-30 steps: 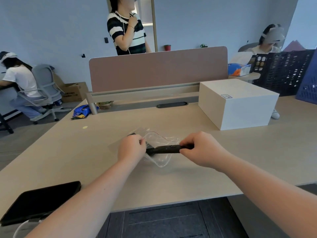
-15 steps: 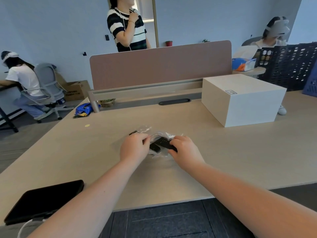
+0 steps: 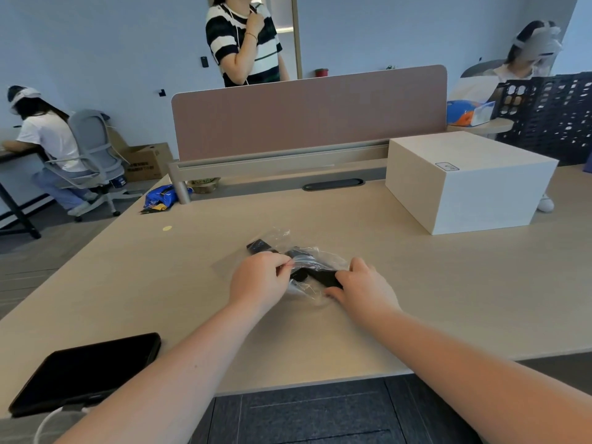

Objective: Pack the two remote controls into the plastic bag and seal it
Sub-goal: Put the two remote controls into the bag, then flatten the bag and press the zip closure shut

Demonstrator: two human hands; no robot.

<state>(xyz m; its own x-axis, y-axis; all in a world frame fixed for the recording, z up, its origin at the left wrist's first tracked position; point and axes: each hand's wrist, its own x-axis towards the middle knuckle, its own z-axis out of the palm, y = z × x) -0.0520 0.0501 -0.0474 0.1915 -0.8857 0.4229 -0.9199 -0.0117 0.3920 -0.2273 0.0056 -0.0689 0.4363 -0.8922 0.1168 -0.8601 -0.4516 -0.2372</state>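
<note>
A clear plastic bag (image 3: 315, 257) lies crumpled on the desk in front of me. One black remote control (image 3: 259, 245) rests inside it, its far end showing at the upper left. My left hand (image 3: 259, 281) pinches the bag's opening edge between thumb and fingers. A second black remote control (image 3: 320, 276) lies partly inside the bag's mouth, and my right hand (image 3: 362, 283) grips its near end. Part of that remote is hidden under my right fingers.
A white box (image 3: 467, 181) stands at the right rear of the desk (image 3: 448, 283). A black tablet (image 3: 86, 370) with a white cable lies at the near left. A pink divider (image 3: 307, 113) spans the back, a blue snack bag (image 3: 160, 197) beside it. Three people sit or stand beyond.
My right hand has pushed the second remote leftward, from outside the bag's mouth into it. My left hand has kept hold of the bag's edge.
</note>
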